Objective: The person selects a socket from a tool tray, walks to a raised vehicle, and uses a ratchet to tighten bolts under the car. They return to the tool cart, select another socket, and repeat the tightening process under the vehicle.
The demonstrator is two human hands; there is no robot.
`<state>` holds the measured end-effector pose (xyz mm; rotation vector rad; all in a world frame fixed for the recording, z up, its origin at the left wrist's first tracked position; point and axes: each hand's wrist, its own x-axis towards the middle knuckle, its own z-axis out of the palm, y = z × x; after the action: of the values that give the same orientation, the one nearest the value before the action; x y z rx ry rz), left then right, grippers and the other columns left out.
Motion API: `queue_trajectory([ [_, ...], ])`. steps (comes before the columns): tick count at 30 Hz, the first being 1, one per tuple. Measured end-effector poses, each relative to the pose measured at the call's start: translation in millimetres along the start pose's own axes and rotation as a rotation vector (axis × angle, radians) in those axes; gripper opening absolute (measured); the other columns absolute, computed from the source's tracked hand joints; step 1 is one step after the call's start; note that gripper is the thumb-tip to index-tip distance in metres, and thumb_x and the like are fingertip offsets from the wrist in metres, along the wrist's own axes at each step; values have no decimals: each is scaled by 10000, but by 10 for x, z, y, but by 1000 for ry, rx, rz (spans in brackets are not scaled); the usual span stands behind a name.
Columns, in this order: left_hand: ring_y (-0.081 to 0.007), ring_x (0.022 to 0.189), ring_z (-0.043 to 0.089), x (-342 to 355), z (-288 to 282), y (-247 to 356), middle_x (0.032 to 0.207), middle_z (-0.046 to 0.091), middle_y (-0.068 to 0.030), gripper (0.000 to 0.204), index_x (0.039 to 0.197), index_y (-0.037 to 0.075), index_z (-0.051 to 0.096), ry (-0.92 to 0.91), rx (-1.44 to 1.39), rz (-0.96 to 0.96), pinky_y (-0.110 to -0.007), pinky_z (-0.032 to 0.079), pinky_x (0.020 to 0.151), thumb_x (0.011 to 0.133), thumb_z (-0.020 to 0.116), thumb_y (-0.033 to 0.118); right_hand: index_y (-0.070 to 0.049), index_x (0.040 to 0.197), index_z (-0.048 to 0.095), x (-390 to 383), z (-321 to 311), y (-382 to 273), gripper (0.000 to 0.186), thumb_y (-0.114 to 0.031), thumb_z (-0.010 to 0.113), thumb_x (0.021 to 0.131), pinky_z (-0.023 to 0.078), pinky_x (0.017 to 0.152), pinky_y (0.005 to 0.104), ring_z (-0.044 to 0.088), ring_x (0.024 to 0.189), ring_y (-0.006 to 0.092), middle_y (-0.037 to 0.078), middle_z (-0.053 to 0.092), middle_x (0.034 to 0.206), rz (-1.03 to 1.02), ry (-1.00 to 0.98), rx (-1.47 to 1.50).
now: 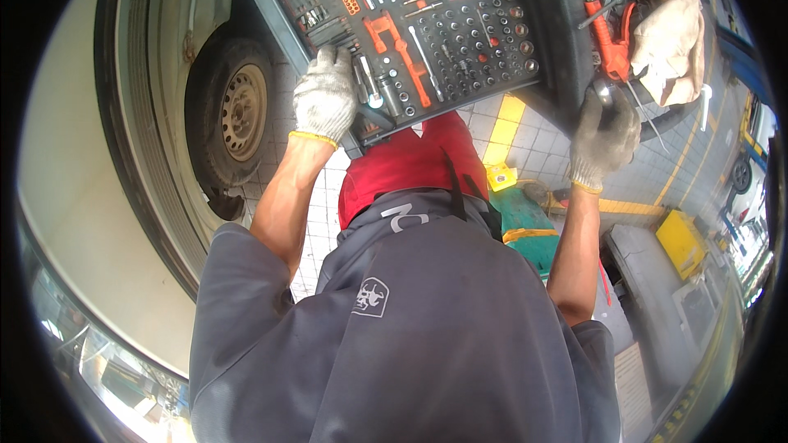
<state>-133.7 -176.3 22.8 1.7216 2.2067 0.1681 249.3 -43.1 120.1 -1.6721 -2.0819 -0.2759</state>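
Note:
A pulled-out tool drawer (484, 98) fills the top middle, its dark foam inlay holding rows of sockets (472, 45), bits and wrenches. My left hand (326, 102), in a grey-white knit glove, is closed over the drawer's near left corner, fingers pressed together beside a few slim tools. My right hand (606, 139), in a dirtier glove, is at the side tray right of the drawer. Its fingers are curled around a small shiny metal piece (604, 93), mostly hidden by the glove. Just beyond it lies an orange-red hand tool (607, 41) with a trigger-like lever.
A beige cloth or glove (669, 41) lies in the side tray. On the left stands a vehicle with a wheel (238, 111) close to my left arm. Below the drawer are a green case (525, 221) and a small yellow object (501, 176) on tiled floor. A yellow box (681, 242) sits at right.

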Motion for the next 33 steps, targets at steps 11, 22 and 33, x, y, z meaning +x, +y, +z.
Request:
queue_trajectory([
  [11,-424,1203,723,174,-122,-31,1303,702,-219,379,1394,136,716,-165,-108,-109,-522,596,977,1034,683,253,-65,1105,800,17,-3,-8,324,-222,925,851,592,877,443,754,908,315,124,787,997,-21,10,19],
  [22,-348,1203,683,-99,12,10,1257,669,-138,343,1256,62,693,25,72,57,-485,607,956,943,659,198,-61,1140,804,-38,48,52,338,-223,920,866,589,916,454,756,961,327,123,787,1034,-13,30,48],
  [33,-410,1487,540,-413,-14,-26,1385,698,-138,465,1388,60,685,55,-27,52,-571,521,1068,955,746,217,-52,1169,778,-56,46,64,339,-276,889,939,585,959,462,753,1047,344,136,776,1139,21,-25,5],
])
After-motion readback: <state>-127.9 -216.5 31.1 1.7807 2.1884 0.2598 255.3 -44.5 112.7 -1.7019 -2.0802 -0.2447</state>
